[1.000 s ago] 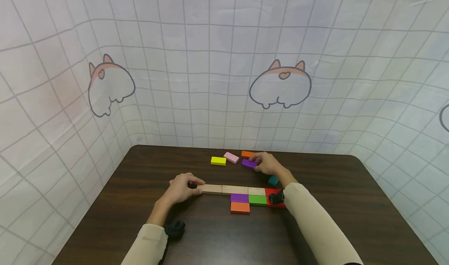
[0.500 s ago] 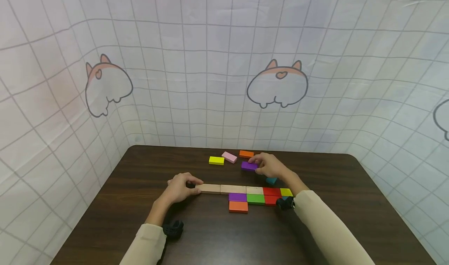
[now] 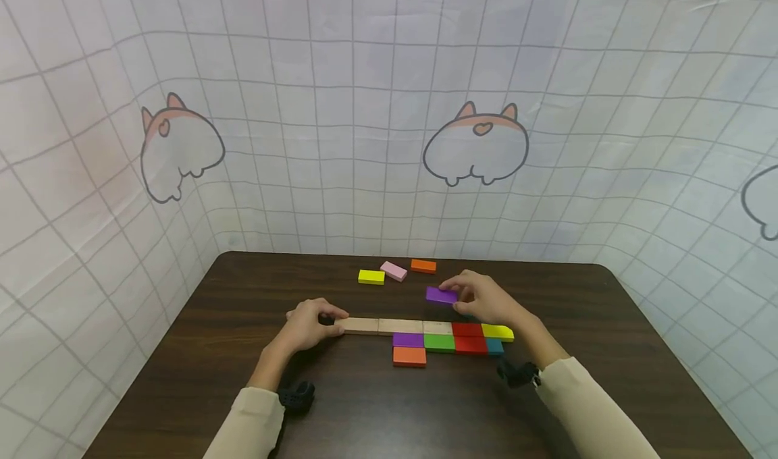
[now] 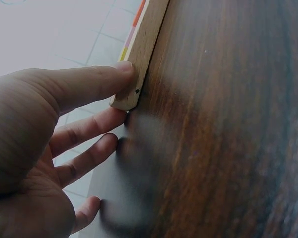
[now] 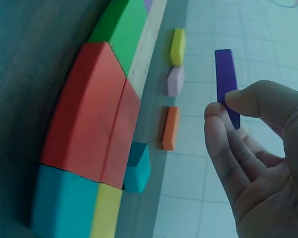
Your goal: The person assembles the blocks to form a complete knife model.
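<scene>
My left hand pinches the left end of a plain wooden block, thumb on its near side in the left wrist view. That block heads a row of wooden, red and yellow blocks. Along the row's near side lie a purple block, a green block, another red block and a teal block. An orange block lies in front of the purple one. Behind the row, my right hand holds a second purple block between thumb and fingers, raised off the table.
Toward the back of the dark wooden table lie loose yellow, pink and orange blocks. A loose teal block sits just behind the row. A gridded cloth hangs beyond the table.
My right hand has picked up the purple block and brought it toward me and to the right. My left hand keeps its grip on the wooden block's end.
</scene>
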A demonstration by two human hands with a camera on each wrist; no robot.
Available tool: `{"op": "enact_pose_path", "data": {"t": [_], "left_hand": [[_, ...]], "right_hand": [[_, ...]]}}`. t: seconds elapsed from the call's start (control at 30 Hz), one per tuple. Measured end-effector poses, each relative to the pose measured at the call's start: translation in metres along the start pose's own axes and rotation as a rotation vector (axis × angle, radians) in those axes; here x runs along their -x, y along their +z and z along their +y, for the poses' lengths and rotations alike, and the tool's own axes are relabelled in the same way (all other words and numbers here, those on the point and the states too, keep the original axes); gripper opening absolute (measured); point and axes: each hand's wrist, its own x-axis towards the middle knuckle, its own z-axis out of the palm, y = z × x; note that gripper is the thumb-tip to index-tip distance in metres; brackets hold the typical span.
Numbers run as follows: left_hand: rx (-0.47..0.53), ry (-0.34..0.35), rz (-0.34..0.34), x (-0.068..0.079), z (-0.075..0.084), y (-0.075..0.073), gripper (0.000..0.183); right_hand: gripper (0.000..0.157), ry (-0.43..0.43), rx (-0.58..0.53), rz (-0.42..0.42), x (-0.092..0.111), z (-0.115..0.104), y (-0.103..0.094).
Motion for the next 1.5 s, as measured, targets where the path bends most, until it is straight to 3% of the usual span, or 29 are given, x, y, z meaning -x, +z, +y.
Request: {"op": "enact_pose_path", "data": {"t": [0.4, 0.6, 0.97, 1.5], "left_hand": [[-0.016, -0.017, -0.008, 0.0, 0.001, -0.001, 0.022], [-0.011, -0.02, -0.01, 0.0, 0.0, -0.002, 0.023], [-0.005, -0.005, -0.01, -0.001, 0.0, -0.001, 0.022], [-0.006, -0.005, -0.005, 0.0, -0.001, -0.001, 0.022]], "right_hand": [[0.038, -0.048, -0.053, -0.013, 0.053, 0.007, 0.015], [0.039, -0.064, -0.053, -0.05, 0.071, 0.007, 0.026], [0.038, -0.048, -0.08, -0.124, 0.079, 0.001, 0.038], [0.03, -0.051, 0.025, -0.106, 0.071, -0.006, 0.044]]}}
